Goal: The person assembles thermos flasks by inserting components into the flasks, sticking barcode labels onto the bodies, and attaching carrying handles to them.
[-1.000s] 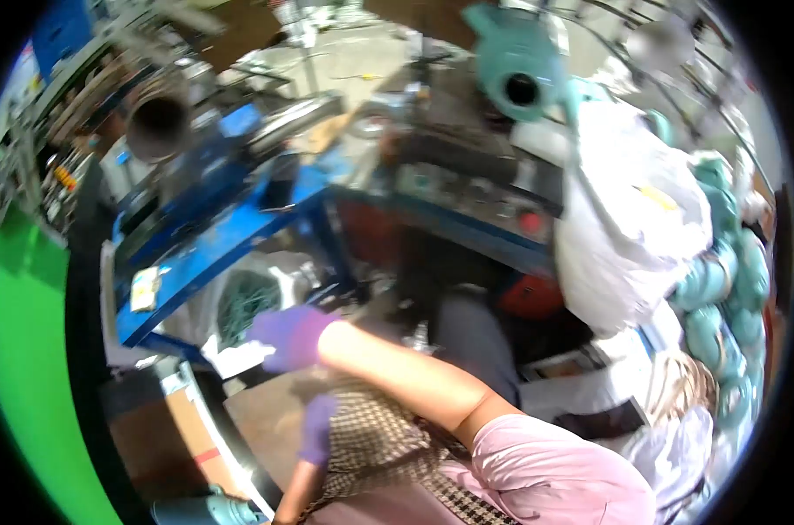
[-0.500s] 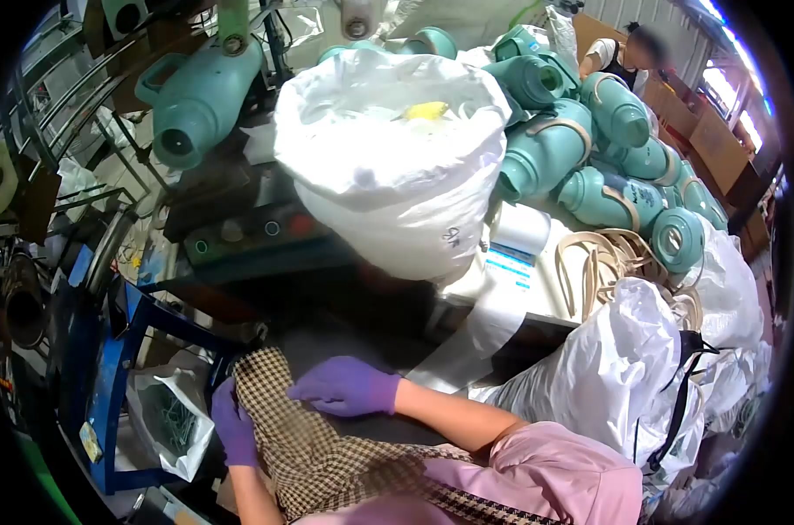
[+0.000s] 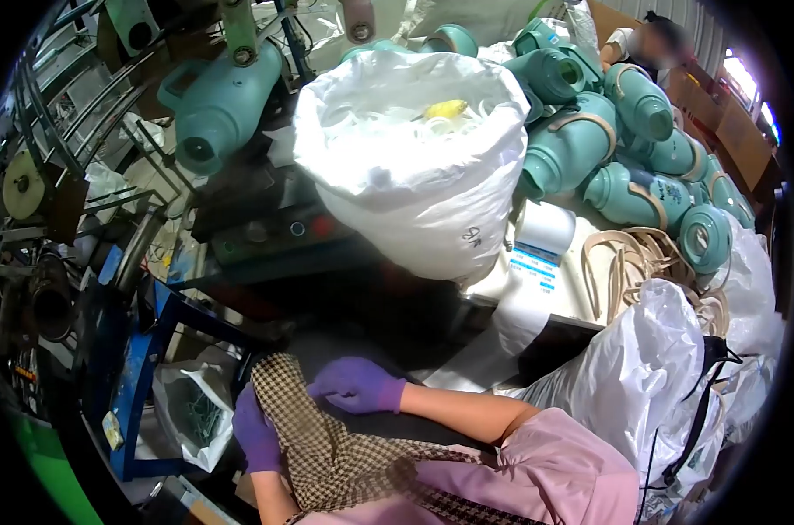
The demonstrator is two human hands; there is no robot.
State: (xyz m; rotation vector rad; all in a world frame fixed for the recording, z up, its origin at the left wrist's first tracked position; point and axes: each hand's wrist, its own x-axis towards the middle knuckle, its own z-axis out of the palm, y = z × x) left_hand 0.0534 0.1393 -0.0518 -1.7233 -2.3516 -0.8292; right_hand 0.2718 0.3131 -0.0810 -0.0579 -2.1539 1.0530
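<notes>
My left hand (image 3: 255, 433), in a purple glove, rests against the left edge of a brown-and-black checked apron (image 3: 296, 420) over my lap. Its fingers are partly hidden by the cloth, so their grip does not show. Just right of the apron's upper part is my right hand (image 3: 360, 385), also gloved in purple. The fingers of that hand are drawn together and point left toward the cloth; what they hold, if anything, is too small to make out. Beyond the hands stands a big white sack (image 3: 414, 192) with pale rings and a yellow piece inside.
Green flask bodies (image 3: 572, 144) are heaped at the right, near beige straps (image 3: 629, 271) and a label roll (image 3: 545, 229). Another green flask (image 3: 222, 109) hangs in a machine. A blue frame (image 3: 143, 376) stands left, white bags (image 3: 624, 359) right. A person (image 3: 655, 44) is behind.
The whole scene has shifted slightly right in view as my head turned left. Both hands keep nearly the same position against the apron.
</notes>
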